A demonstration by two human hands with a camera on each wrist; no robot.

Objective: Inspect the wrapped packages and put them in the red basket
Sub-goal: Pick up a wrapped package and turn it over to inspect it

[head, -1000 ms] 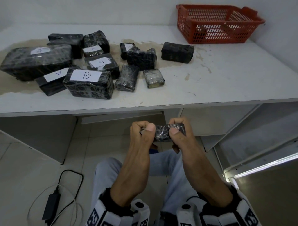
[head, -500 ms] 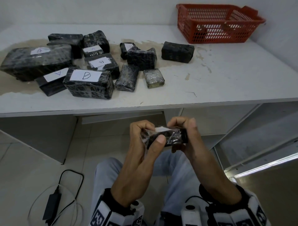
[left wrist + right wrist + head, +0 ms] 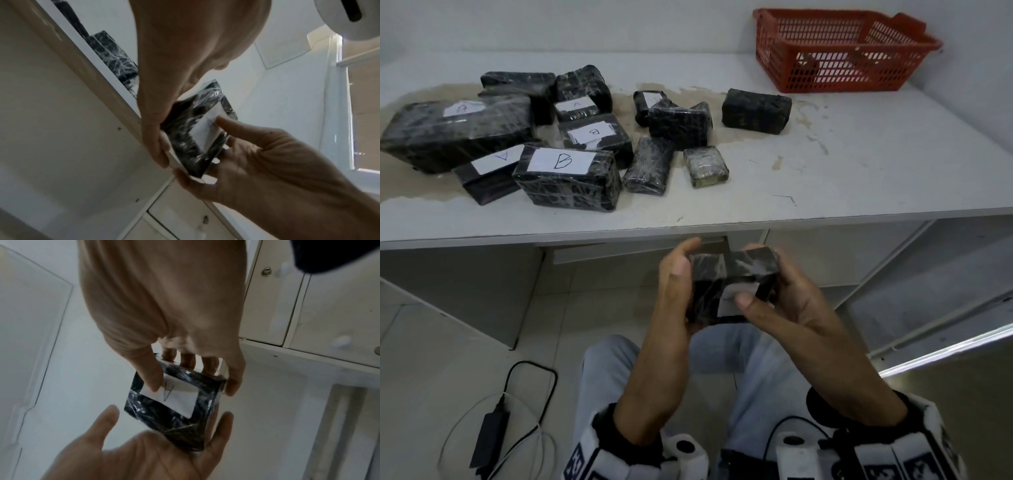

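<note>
I hold a small black wrapped package point(image 3: 726, 284) in both hands below the table's front edge. My left hand point(image 3: 674, 291) cradles its left side and underside. My right hand point(image 3: 784, 298) grips the right side, thumb on the white label. In the right wrist view the package point(image 3: 174, 423) lies on my left palm point(image 3: 144, 451) and the label reads "A" under my right hand point(image 3: 164, 313). The left wrist view shows the package point(image 3: 185, 138) from below. The red basket point(image 3: 825, 72) stands at the table's far right. Several wrapped packages point(image 3: 565, 171) lie on the left and middle.
The white table point(image 3: 859, 164) has bare surface between the pile and the basket. One lone package point(image 3: 756, 109) lies nearest the basket. A black charger with cables point(image 3: 489, 438) lies on the floor at left. Cabinet fronts stand under the table.
The package has been turned in my hands from edge-on to its labelled face towards me. My right thumb now rests on the label, and my left hand has shifted under it.
</note>
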